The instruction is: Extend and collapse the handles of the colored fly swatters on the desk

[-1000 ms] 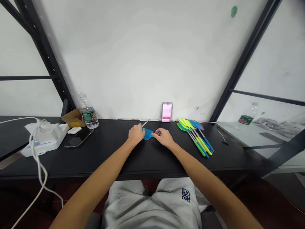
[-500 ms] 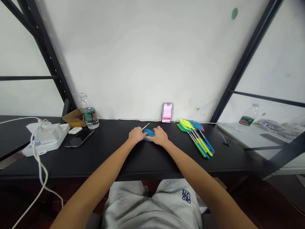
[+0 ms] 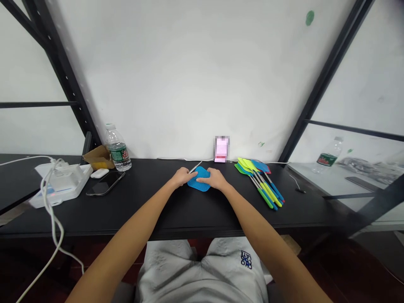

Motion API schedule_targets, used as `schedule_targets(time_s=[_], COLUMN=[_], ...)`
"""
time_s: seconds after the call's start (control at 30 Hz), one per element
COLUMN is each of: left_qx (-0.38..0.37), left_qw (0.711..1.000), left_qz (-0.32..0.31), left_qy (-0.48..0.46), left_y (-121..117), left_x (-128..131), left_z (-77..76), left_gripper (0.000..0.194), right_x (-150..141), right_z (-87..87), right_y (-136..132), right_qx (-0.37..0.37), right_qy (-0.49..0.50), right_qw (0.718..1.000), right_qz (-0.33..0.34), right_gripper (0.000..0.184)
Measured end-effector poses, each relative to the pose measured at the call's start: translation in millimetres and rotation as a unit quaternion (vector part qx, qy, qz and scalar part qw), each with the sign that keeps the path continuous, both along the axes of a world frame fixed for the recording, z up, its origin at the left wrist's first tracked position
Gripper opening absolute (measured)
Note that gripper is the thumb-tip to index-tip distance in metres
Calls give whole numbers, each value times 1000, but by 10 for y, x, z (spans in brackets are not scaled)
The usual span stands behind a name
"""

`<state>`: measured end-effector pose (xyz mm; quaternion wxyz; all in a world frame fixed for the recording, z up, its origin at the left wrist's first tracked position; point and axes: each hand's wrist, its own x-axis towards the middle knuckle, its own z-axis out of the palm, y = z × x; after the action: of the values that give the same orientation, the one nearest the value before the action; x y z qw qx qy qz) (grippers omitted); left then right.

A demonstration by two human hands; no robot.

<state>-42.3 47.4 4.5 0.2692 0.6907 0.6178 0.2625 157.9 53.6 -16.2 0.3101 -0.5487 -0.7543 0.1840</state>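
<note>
A blue mesh fly-swatter head (image 3: 198,183) is held over the black table (image 3: 176,210), near the middle. My left hand (image 3: 181,176) is closed on its left edge, where a thin grey metal rod (image 3: 195,167) sticks out toward the wall. My right hand (image 3: 216,179) is closed on the right edge of the blue head, fingers lying over it. The head is tilted so that its flat mesh face shows toward me.
A pile of finished green and blue fly swatters (image 3: 260,181) lies to the right. A pink phone stand (image 3: 221,149) is by the wall. To the left are a water bottle (image 3: 117,148), a dark phone (image 3: 104,183), a white earbud case (image 3: 98,173), a cardboard box (image 3: 97,156) and a white charger with cables (image 3: 61,181).
Both hands came together on the blue head, and it has turned from lying nearly edge-on to showing its broad mesh face. The rod tip shifted slightly to the right.
</note>
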Motion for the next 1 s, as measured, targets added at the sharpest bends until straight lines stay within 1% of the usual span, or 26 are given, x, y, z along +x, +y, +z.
schedule_targets(time_s=[0.1,0.17,0.23,0.33,0.43,0.5,0.57,0.63,0.67,0.73,0.83,0.9,1.0], left_qx=[-21,-14,9,58,77,79,80,82,84,90,95,99,105], left_qw=[1000,1000,999,994,991,991,991,991,991,990,990,990,989], left_qz=[8,-7,-31,-82,-105,-99,-92,-84,-81,-77,-76,-76,-78], left_qy=[-13,-9,11,34,44,51,58,65,68,70,69,71,73], left_y=[-32,-46,-55,-71,-94,-109,-120,-127,-128,-128,-124,-122,-125], left_x=[20,36,57,96,127,137,140,142,142,144,147,148,151], left_z=[24,32,28,13,8,15,27,36,38,37,28,24,25], left_gripper=[47,46,44,41,40,40,40,40,40,40,40,40,40], right_x=[175,302,419,544,587,573,538,500,483,455,424,407,388], right_z=[28,40,48,63,95,126,157,180,188,195,190,180,159], right_y=[36,61,92,138,158,153,137,120,112,98,79,70,64], right_qx=[-16,8,52,91,78,45,5,-24,-36,-53,-59,-57,-57], right_qy=[83,119,153,233,336,414,482,525,538,548,537,531,531], right_qw=[996,992,982,953,915,886,857,835,829,824,836,841,842], right_qz=[4,-34,-93,-171,-208,-204,-183,-161,-152,-132,-98,-87,-78], right_gripper=[39,32,29,28,20,15,17,19,19,19,17,16,15])
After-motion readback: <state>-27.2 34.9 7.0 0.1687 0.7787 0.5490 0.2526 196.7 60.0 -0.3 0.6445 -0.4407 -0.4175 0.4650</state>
